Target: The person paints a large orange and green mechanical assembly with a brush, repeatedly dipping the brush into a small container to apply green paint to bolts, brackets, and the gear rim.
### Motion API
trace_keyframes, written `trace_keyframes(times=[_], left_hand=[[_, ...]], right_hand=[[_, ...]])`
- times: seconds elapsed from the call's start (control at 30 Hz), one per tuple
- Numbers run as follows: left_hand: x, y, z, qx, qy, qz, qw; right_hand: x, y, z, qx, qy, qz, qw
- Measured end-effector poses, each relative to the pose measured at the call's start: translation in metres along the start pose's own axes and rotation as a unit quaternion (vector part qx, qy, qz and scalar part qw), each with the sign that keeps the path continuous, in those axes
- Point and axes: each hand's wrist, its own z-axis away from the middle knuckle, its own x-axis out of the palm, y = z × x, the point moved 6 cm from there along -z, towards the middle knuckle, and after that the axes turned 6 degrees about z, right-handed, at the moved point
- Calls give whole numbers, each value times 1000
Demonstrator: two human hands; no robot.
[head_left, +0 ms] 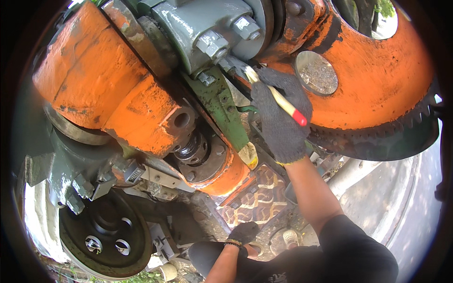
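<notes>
My right hand (285, 113), in a dark grey knit glove, is closed around a paintbrush (282, 100) with a pale wooden handle and a red end. The bristles are coated grey and reach the underside of a glossy grey housing (193, 33), beside a large grey hex bolt (212, 45). Wet-looking grey paint covers the housing and its bolts. My left hand (243, 233), also gloved, rests low by my knee, holding nothing I can see. Its fingers seem laid out loosely over the leg.
A big orange casting (99, 80) stands at left, above a dark wheel (104, 231) with holes. At right is an orange gear guard (373, 80) with a toothed edge. A green bracket (219, 104) hangs in the middle, over a patterned plate (257, 200) on the ground.
</notes>
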Motion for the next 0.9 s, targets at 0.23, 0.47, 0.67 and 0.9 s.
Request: trace_keyframes(times=[0.23,0.47,0.67,0.9], left_hand=[[-6,9,-2,-10,1,8,1000],[-4,10,-4,-1,15,13,1000],[6,-3,-8,21,44,19,999],[7,-6,-15,24,33,20,999]], right_hand=[[-26,-9,25,-79,-11,3,997],[-2,-8,-1,-120,-40,18,992],[6,0,-10,-176,-44,38,983],[3,-20,-13,-239,-29,93,966]])
